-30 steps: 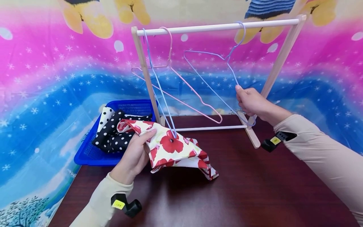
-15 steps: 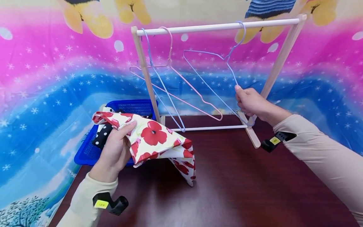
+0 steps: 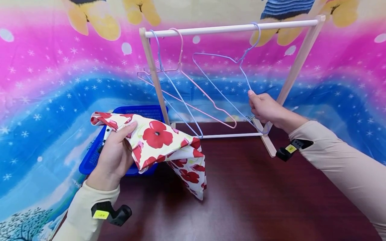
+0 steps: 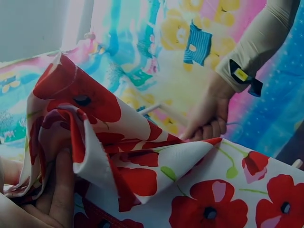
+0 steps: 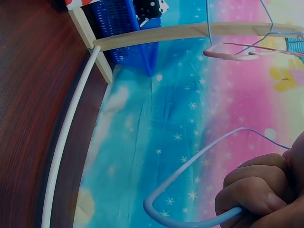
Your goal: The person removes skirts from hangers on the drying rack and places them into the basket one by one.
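Note:
My left hand [image 3: 113,157] holds a white cloth piece with red flowers [image 3: 158,134] in front of the blue basket, thumb on top. Its fingers go under a fold of the cloth in the left wrist view, and a loose corner hangs to the right. With my right hand [image 3: 266,108] I grip the side of a bluish-purple hanger [image 3: 245,74] whose hook is over the rack's bar. In the right wrist view, curled fingers [image 5: 256,187] close round the wire of that hanger, which carries nothing.
A wooden rack with a white top bar [image 3: 211,30] stands on the dark table [image 3: 256,201]. A pink hanger [image 3: 182,50] and a light blue hanger [image 3: 158,50] hang at its left. Behind the cloth, the blue basket [image 3: 84,165] contains black-and-white dotted cloth [image 5: 149,10].
My left hand has moved left with the flowered cloth, off the light blue hanger, which has swung back a little. My right hand keeps its grip on the bluish-purple hanger, shifting slightly left.

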`<state>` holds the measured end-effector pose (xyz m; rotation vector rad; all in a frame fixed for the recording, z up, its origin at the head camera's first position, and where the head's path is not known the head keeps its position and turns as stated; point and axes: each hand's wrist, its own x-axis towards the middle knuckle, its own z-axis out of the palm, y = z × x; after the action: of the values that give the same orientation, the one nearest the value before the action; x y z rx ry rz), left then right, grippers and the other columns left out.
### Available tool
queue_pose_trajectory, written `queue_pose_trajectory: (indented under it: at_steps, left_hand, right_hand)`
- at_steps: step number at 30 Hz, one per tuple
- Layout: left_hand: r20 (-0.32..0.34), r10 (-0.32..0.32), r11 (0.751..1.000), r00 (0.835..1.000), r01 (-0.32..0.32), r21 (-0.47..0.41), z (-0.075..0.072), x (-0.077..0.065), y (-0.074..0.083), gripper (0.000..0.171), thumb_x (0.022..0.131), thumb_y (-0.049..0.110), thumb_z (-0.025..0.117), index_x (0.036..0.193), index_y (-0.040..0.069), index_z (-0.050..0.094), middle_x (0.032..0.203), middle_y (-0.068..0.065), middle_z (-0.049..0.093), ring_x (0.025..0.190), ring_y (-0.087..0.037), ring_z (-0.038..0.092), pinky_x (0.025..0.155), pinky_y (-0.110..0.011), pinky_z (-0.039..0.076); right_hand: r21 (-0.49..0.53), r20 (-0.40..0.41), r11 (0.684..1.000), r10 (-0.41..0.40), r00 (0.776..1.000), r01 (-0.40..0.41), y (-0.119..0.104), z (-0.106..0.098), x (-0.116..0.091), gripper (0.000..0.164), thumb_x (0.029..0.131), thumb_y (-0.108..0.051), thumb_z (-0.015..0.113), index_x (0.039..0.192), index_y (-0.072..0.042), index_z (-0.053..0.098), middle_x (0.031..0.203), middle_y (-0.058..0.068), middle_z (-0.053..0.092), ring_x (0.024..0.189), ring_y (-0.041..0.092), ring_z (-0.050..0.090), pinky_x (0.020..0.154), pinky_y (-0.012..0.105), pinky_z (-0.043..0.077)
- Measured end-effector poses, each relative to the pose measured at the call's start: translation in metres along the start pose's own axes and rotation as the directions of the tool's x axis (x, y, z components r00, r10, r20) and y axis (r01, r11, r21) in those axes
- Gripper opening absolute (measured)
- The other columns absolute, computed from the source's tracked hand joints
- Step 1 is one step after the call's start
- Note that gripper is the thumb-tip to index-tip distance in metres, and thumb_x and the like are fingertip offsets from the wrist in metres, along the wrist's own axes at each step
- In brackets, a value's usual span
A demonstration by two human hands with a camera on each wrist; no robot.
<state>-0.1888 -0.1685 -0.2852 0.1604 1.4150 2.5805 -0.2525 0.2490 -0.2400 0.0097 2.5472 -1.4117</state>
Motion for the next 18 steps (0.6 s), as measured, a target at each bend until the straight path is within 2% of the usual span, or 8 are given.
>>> queue_pose_trajectory:
  at_steps: [6,12,18]
  left_hand:
    - [0.019,0.075,0.997,0.997,-0.074,-0.031,-0.002,-0.001,0.014,0.034,0.105,0.025,0.053,0.132,0.014,0.035,0.117,0.002,0.069,0.105,-0.011,0.072,0.088,-0.025,0.06]
    - [0.027,0.134,0.986,0.991,-0.131,-0.101,-0.006,0.001,0.026,0.031,0.105,0.021,0.053,0.13,0.01,0.036,0.114,-0.002,0.071,0.102,-0.013,0.073,0.086,-0.026,0.06]
    - [0.026,0.158,0.976,0.987,-0.152,-0.158,-0.01,0.006,0.038,0.035,0.105,0.018,0.052,0.133,0.011,0.032,0.12,-0.004,0.067,0.108,-0.016,0.072,0.088,-0.03,0.061]
  right_hand:
    - [0.037,0.01,0.999,-0.008,1.0,0.007,-0.003,0.008,0.002,0.058,0.106,-0.058,0.024,0.066,-0.016,0.031,0.05,-0.008,0.025,0.045,0.008,0.019,0.043,0.025,0.019]
    - [0.037,0.012,0.999,-0.014,1.0,0.013,-0.008,0.016,0.005,0.059,0.106,-0.059,0.025,0.066,-0.016,0.032,0.05,-0.008,0.025,0.045,0.008,0.02,0.043,0.025,0.019]
    - [0.011,0.012,1.0,-0.006,1.0,0.005,-0.011,0.02,0.006,0.059,0.105,-0.06,0.024,0.068,-0.015,0.033,0.051,-0.008,0.026,0.046,0.009,0.022,0.045,0.026,0.021]
